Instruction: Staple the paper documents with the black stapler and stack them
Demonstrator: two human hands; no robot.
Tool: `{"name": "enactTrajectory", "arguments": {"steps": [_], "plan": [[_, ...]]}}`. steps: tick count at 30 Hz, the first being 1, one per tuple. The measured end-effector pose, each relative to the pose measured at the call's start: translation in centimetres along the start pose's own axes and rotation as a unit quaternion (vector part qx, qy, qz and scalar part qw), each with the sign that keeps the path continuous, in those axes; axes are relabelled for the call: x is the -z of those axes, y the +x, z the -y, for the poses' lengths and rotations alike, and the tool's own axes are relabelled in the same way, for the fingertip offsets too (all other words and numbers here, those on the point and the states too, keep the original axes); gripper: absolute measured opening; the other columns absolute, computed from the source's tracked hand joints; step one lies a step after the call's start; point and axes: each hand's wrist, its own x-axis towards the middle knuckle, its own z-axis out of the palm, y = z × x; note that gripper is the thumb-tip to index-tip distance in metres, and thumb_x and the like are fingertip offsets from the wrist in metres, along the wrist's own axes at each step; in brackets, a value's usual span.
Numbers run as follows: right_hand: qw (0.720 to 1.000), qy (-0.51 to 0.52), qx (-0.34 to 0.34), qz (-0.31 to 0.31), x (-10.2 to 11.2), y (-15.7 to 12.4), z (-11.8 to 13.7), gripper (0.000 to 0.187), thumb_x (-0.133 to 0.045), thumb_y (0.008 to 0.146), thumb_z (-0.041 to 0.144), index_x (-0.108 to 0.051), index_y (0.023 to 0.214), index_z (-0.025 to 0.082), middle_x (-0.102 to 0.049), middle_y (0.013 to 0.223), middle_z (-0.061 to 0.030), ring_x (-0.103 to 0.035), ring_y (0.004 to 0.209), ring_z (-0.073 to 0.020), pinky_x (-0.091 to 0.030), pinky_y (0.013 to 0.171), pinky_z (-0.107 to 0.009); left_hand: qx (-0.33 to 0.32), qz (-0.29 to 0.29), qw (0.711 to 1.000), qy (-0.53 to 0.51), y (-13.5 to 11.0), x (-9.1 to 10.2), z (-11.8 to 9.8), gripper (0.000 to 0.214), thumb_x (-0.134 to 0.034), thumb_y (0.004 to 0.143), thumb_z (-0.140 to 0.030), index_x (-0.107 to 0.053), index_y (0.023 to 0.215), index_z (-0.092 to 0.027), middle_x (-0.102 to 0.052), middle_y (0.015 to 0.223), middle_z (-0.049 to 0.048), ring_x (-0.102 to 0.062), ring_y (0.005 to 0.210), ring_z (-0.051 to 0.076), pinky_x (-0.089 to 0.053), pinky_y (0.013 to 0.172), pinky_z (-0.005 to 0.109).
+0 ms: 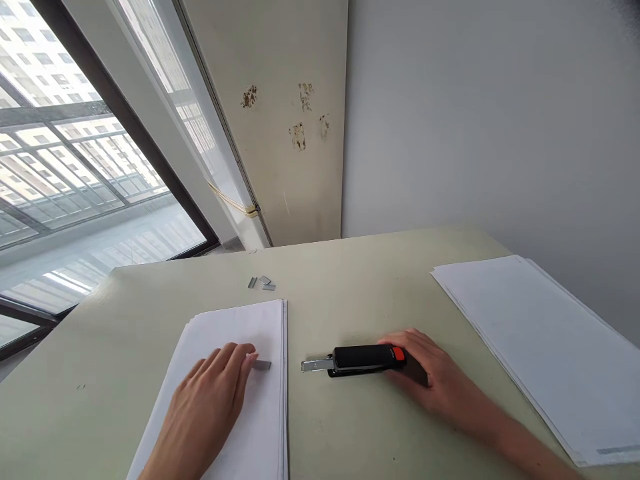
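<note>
Over the left paper stack (225, 413), my left hand (210, 393) pinches a strip of staples (262, 365) between thumb and index finger. My right hand (425, 370) is wrapped round the rear of a black stapler (363, 358) with a red patch on its end. From the stapler's front, a metal staple tray (316, 365) sticks out toward the left stack. Part of the right palm and some fingers are hidden behind the stapler.
Several short staple strips (265, 281) lie beyond the left stack. Another paper stack (540, 340) rests on the right of the pale table (360, 287). A wall (475, 120) stands behind, and a window (75, 153) is at the left.
</note>
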Motion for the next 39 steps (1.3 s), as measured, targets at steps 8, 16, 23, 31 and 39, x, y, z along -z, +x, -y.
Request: {"name": "enactTrajectory", "arguments": {"steps": [8, 16, 23, 31, 39], "plan": [[1.0, -0.012, 0.011, -0.006, 0.1, 0.0, 0.0, 0.025, -0.058, 0.109, 0.035, -0.06, 0.133, 0.031, -0.071, 0.125, -0.0068, -0.066, 0.117, -0.0269, -0.055, 0.1, -0.043, -0.132, -0.061, 0.989, -0.013, -0.4, -1.5, 3.0, 0.025, -0.052, 0.11, -0.047, -0.069, 0.126, -0.036, -0.066, 0.144, 0.0017, -0.066, 0.128, 0.028, -0.059, 0.098, 0.046], [1.0, -0.009, -0.001, 0.006, 0.0, -0.1, -0.2, 0.025, -0.058, 0.11, 0.035, -0.058, 0.135, 0.031, -0.069, 0.125, -0.0062, -0.064, 0.118, -0.0259, -0.054, 0.101, -0.044, -0.152, -0.081, 0.984, -0.055, 0.0, -2.3, 2.4, 0.014, -0.054, 0.111, -0.034, -0.067, 0.113, -0.029, -0.067, 0.142, 0.0041, -0.057, 0.14, 0.029, -0.056, 0.103, 0.046], [1.0, -0.001, -0.008, 0.01, 0.0, -0.1, -0.1, 0.023, -0.058, 0.11, 0.036, -0.058, 0.132, 0.031, -0.069, 0.126, -0.0064, -0.063, 0.119, -0.0268, -0.053, 0.102, -0.045, -0.135, -0.04, 0.978, -0.157, 0.1, -1.0, -1.4, 0.011, -0.053, 0.112, -0.033, -0.062, 0.118, -0.029, -0.072, 0.108, 0.0007, -0.071, 0.098, 0.018, -0.057, 0.08, 0.031], [1.0, 0.005, 0.003, 0.003, 0.1, -0.1, -0.2, 0.022, -0.059, 0.109, 0.038, -0.06, 0.131, 0.032, -0.07, 0.126, -0.0045, -0.063, 0.119, -0.0257, -0.053, 0.103, -0.043, -0.161, -0.044, 0.971, -0.173, 1.6, -1.4, -4.6, 0.013, -0.054, 0.112, -0.027, -0.059, 0.124, -0.026, -0.07, 0.108, 0.0021, -0.069, 0.097, 0.018, -0.055, 0.079, 0.031], [1.0, -0.006, 0.011, -0.006, 0.4, 0.1, 0.2, 0.021, -0.059, 0.108, 0.034, -0.062, 0.129, 0.03, -0.072, 0.123, -0.0065, -0.066, 0.115, -0.0266, -0.055, 0.099, -0.044, -0.222, -0.044, 0.967, -0.117, 2.3, -1.4, -5.4, 0.016, -0.053, 0.112, -0.024, -0.058, 0.127, -0.022, -0.072, 0.106, 0.0052, -0.07, 0.097, 0.023, -0.053, 0.078, 0.034]]}}
